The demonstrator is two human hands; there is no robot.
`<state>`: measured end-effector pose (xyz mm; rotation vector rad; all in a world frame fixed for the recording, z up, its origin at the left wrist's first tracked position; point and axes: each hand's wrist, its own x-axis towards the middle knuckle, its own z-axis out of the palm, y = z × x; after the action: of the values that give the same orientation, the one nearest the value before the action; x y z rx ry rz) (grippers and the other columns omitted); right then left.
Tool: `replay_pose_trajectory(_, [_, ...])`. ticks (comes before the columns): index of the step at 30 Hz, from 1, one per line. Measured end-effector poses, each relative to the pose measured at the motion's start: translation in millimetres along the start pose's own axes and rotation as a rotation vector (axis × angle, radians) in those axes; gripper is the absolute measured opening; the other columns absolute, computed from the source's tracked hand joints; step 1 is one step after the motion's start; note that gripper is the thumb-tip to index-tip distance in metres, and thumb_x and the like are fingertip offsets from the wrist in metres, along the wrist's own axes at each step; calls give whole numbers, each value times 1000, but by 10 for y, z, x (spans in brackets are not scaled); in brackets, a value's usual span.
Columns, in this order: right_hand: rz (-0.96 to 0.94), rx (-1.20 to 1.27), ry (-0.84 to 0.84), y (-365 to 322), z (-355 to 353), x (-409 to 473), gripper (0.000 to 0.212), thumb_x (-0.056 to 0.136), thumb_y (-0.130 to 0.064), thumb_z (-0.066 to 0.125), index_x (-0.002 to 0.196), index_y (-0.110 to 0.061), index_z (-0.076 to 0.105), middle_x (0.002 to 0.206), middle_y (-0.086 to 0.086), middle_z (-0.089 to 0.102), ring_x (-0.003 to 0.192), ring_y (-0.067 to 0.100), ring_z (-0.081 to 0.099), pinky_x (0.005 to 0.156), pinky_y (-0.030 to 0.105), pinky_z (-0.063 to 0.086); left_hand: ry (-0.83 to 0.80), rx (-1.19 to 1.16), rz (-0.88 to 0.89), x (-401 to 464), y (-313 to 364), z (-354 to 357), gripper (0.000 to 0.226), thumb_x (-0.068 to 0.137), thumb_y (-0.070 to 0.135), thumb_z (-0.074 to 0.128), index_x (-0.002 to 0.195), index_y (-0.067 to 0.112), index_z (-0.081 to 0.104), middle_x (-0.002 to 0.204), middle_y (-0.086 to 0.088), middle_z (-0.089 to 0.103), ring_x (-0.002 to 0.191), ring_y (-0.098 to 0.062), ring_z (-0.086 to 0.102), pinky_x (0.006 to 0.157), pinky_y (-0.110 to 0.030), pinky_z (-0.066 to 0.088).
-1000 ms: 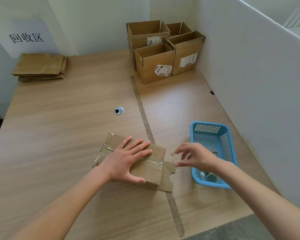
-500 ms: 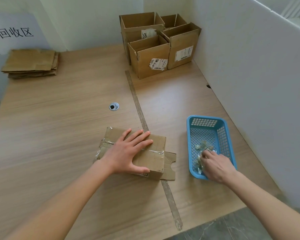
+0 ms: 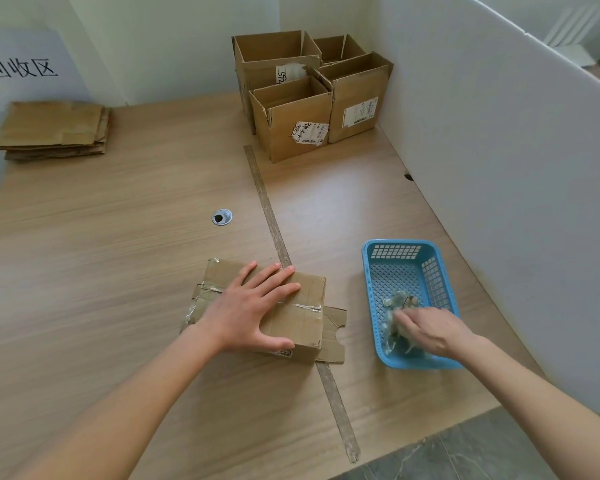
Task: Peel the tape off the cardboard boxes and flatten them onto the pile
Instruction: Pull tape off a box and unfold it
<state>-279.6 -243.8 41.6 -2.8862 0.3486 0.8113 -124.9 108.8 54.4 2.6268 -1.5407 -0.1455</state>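
A person's left hand (image 3: pixel 248 308) lay flat, fingers straight and spread, on top of a closed cardboard box (image 3: pixel 293 318) near the front middle of a wood-grain desk (image 3: pixel 118 237), pressing down on it. Strips of clear tape (image 3: pixel 302 306) ran across the box's top and wrinkled down its left end (image 3: pixel 196 299), and a loose flap (image 3: pixel 335 336) stuck out flat on the desk from its right side. The right hand (image 3: pixel 430 329) reached into a blue plastic basket (image 3: pixel 406 249) just to the right of the box, its fingers down among a crumpled wad of peeled tape (image 3: pixel 397 303) in the basket's near half; whether those fingers gripped the wad or merely touched it could not be told. A worn strip (image 3: pixel 271 220) ran across the desk from back to front, passing under the box. At the desk's far right corner, against a white partition (image 3: pixel 499 168), stood a cluster of open cardboard boxes (image 3: pixel 302 126), several bearing shipping labels. A pile of flattened cardboard (image 3: pixel 54 129) sat at the far left corner beneath a wall sign (image 3: pixel 20 69) with handwritten characters. A round cable grommet (image 3: pixel 221 217) was set into the desk, left of the strip, well behind the box.
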Motion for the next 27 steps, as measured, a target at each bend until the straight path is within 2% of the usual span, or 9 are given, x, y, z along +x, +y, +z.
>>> replay_pose_trajectory(2, [40,84,114,-17,-15,11,54,103,-56,32,84,-22,69,96,-6,65,86,21,63,79,40,52,2,-2,0,-2,0,-3,103,77,93,41,158,32,29,170,9,9,157,-14,6,125,-52,10])
replay_pose_trajectory(4, [74,153,218,-33,16,31,23,98,-39,62,90,-24,78,99,-9,68,92,20,66,80,40,55,2,-3,1,-2,3,-11,103,77,93,41,158,31,30,170,9,9,157,-14,6,125,-52,10])
replay_pose_trajectory(7, [173,279,262,-77,52,23,6,86,-19,76,88,-25,80,90,-6,76,90,21,70,80,41,59,-7,0,-4,-4,12,-25,103,77,93,41,158,31,29,170,9,9,157,-14,6,126,-52,9])
replay_pose_trajectory(9, [189,298,256,-113,67,17,10,84,-16,78,89,-25,75,88,-5,75,87,22,71,79,41,59,-11,0,-6,-4,14,-30,103,77,92,41,159,31,28,170,9,8,157,-14,5,126,-52,8])
replay_pose_trajectory(13, [132,366,210,-159,72,18,38,77,-14,82,96,-30,53,87,-10,70,81,18,69,76,41,59,-16,-4,-8,-5,12,-37,103,76,92,42,158,31,29,170,10,7,157,-14,5,126,-51,7])
replay_pose_trajectory(19, [4,337,170,-81,44,62,3,87,-27,79,89,-26,80,89,-10,75,87,15,70,83,34,55,-28,-3,-14,2,14,-39,103,76,92,42,159,32,28,170,11,5,157,-13,3,126,-50,5])
replay_pose_trajectory(24, [-64,277,69,-125,45,30,62,103,-54,34,88,-6,69,88,5,71,83,24,67,81,40,52,-31,-5,-17,2,15,-46,103,76,92,42,159,32,28,170,10,5,157,-13,3,126,-50,5])
replay_pose_trajectory(25, [-68,314,95,-131,38,23,61,102,-57,32,94,-10,70,90,4,73,85,24,68,82,40,53,-30,-4,-16,4,16,-47,103,76,92,42,159,32,28,170,10,6,157,-13,3,126,-50,5])
replay_pose_trajectory(27, [-102,354,162,-172,-7,7,38,102,-53,44,130,-35,62,109,-6,76,99,19,71,91,41,54,-25,-5,-13,7,20,-43,103,76,92,42,158,31,29,170,10,7,157,-13,4,126,-50,5])
